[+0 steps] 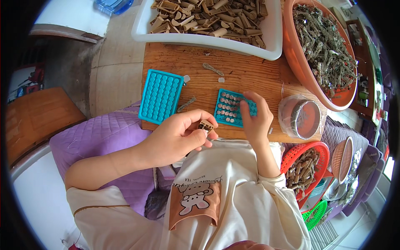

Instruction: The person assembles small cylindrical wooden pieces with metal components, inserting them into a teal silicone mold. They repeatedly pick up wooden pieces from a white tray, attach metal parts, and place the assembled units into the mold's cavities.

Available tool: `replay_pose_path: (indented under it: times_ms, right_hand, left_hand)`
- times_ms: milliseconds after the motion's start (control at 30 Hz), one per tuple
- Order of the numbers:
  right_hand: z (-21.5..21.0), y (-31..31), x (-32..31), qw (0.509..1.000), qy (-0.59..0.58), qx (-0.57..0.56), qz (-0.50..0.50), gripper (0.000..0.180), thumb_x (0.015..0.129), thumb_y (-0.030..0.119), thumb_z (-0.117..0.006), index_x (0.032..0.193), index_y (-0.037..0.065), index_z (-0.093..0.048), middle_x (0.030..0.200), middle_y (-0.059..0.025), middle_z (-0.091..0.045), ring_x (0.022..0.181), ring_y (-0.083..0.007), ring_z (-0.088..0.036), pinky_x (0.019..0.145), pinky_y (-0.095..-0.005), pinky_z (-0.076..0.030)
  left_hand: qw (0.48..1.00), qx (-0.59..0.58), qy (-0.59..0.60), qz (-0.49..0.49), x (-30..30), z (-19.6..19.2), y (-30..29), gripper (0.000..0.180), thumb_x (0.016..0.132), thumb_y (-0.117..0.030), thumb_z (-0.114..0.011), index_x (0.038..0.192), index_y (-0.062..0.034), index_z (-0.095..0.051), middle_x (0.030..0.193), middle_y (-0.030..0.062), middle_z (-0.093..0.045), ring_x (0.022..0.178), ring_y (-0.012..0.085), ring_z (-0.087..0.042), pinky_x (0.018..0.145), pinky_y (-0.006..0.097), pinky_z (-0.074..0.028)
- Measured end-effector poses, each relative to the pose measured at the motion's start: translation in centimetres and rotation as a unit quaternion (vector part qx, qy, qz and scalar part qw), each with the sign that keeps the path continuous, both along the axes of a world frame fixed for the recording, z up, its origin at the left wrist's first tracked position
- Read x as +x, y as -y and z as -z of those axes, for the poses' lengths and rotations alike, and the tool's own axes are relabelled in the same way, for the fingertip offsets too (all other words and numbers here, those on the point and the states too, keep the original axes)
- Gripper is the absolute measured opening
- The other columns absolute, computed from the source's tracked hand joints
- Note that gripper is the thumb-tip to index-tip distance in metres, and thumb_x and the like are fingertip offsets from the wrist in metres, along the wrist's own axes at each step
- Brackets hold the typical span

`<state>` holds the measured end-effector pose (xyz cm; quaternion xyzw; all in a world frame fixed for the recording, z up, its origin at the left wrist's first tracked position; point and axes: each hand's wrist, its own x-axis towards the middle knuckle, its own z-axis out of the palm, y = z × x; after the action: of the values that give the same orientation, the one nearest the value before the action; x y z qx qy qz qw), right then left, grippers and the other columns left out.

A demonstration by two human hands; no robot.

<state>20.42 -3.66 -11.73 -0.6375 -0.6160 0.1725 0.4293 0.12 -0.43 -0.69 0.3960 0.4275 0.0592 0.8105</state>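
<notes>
- The left hand (177, 135) is closed around a small brown tube-shaped piece (206, 125), pinched between thumb and fingertips just above the near edge of the wooden worktop (250, 71).
- The right hand (254, 116) rests on the right part of a small teal moulded tray (230, 107); its fingers are bent down onto the tray's cells, pressing there. Whether they grip anything small cannot be told.
- That tray lies flat near the front edge of the worktop, and many of its round cells hold pale round ends of inserted pieces.
- A second teal tray (161, 96), larger and with cells that look unfilled, lies to the left, apart from the first, its lower corner hanging over the worktop edge.
- A white rectangular tub (271, 33) at the far side holds a heap of brown tube pieces (208, 16).
- An orange basin (300, 62) to the right is filled with dry grey-green twiggy stalks (325, 46).
- A clear plastic bag (301, 116) over a round container sits just right of the right hand.
- A red basket (310, 148) lower right holds brown sticks.
- A purple quilted cushion (104, 137) lies under the left forearm.
</notes>
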Motion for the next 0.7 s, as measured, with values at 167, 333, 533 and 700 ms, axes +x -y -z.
replay_pose_path:
  times_ms: [167,333,533,700]
  right_hand:
    - [4.0,0.3,1.9,0.989,0.145,-0.029,-0.010,0.020,0.072,0.000,-0.058,0.091,0.003,-0.056,0.078,-0.0108,-0.059,0.068,-0.0250,-0.056,0.060,-0.0327,-0.046]
    - [4.5,0.5,2.0,0.985,0.171,-0.023,-0.016,0.019,0.072,-0.001,-0.057,0.091,0.003,-0.056,0.074,-0.0103,-0.058,0.065,-0.0245,-0.055,0.058,-0.0329,-0.045]
    - [0.8,0.9,0.3,0.999,-0.019,-0.026,-0.010,0.018,0.070,-0.004,-0.059,0.086,0.003,-0.055,0.076,-0.0092,-0.059,0.068,-0.0222,-0.058,0.060,-0.0289,-0.047]
    - [-4.7,3.1,-2.8,0.978,-0.129,0.119,-0.111,0.027,0.063,-0.008,-0.064,0.086,0.001,-0.052,0.076,-0.0096,-0.059,0.065,-0.0216,-0.059,0.056,-0.0304,-0.048]
  left_hand:
    - [1.000,-0.012,0.006,0.011,0.2,0.0,0.0,0.023,0.084,-0.003,-0.038,0.105,-0.0034,-0.044,0.095,0.0076,-0.053,0.084,0.0115,-0.054,0.071,0.024,-0.045]
    - [1.000,-0.023,0.009,0.003,0.2,-0.1,-0.1,0.023,0.085,-0.006,-0.039,0.108,-0.0033,-0.043,0.097,0.0081,-0.053,0.084,0.0120,-0.055,0.071,0.024,-0.046]
    - [1.000,-0.016,0.016,-0.011,0.2,-0.1,0.3,0.026,0.086,-0.009,-0.041,0.112,-0.0025,-0.041,0.100,0.0087,-0.053,0.085,0.0128,-0.055,0.072,0.025,-0.047]
    - [1.000,0.024,0.003,0.019,0.4,-0.3,0.2,0.029,0.086,-0.005,-0.040,0.115,-0.0012,-0.039,0.098,0.0071,-0.052,0.086,0.0122,-0.055,0.072,0.024,-0.047]
